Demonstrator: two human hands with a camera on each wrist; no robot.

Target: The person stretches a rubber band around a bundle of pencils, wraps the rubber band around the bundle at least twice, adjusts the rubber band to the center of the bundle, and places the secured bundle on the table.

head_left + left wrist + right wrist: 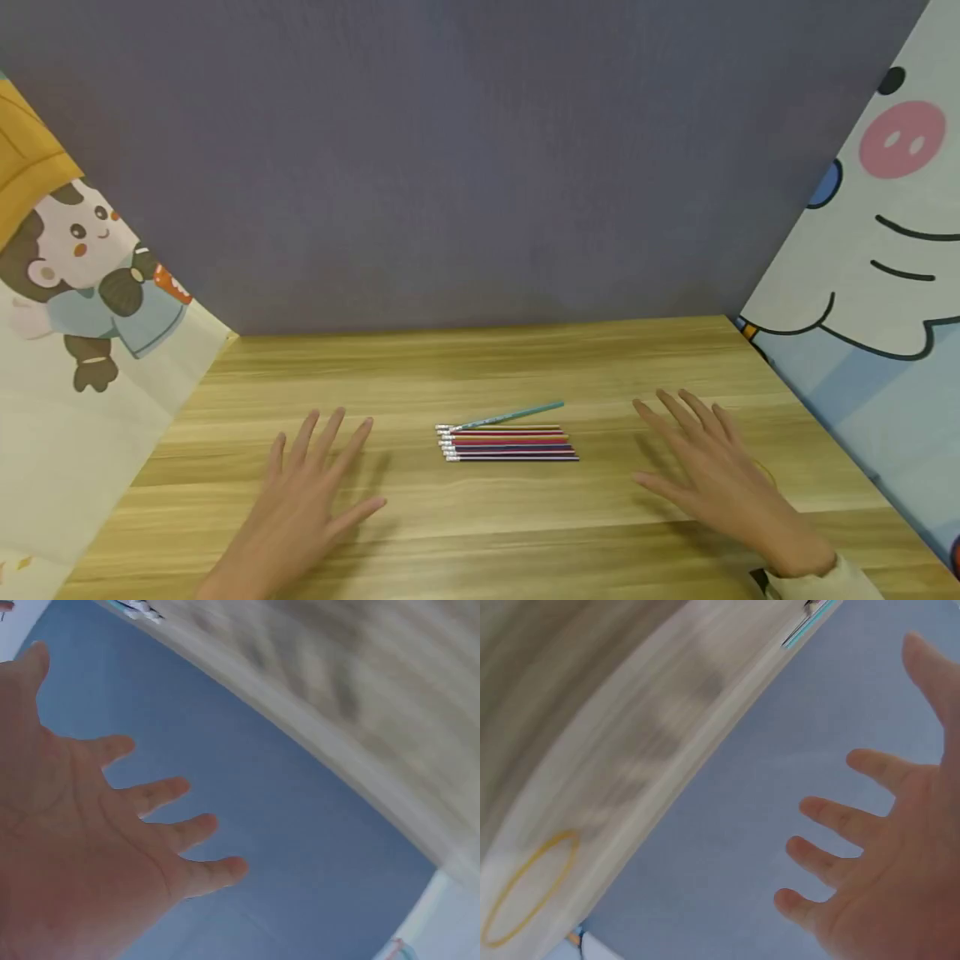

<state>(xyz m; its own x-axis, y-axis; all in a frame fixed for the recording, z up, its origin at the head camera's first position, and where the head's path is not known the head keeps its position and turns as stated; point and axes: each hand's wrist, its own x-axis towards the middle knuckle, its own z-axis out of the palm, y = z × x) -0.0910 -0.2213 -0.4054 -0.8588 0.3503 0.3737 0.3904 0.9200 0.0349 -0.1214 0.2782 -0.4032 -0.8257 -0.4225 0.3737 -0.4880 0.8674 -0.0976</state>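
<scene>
Left hand (303,496) and right hand (712,483) spread wide, holding nothing, flanking eraser-tipped pencils (512,442) on worktop (525,521), likely lined up side by side for tidiness; 1 teal pencil (517,414) slants off; yellow loop (564,875) near right hand, purpose unclear

Cartoon-print panels (45,442) at frame left and right and a grey upper panel (480,167) are enclosing a booth-like wood-grain tabletop (480,525).
</scene>
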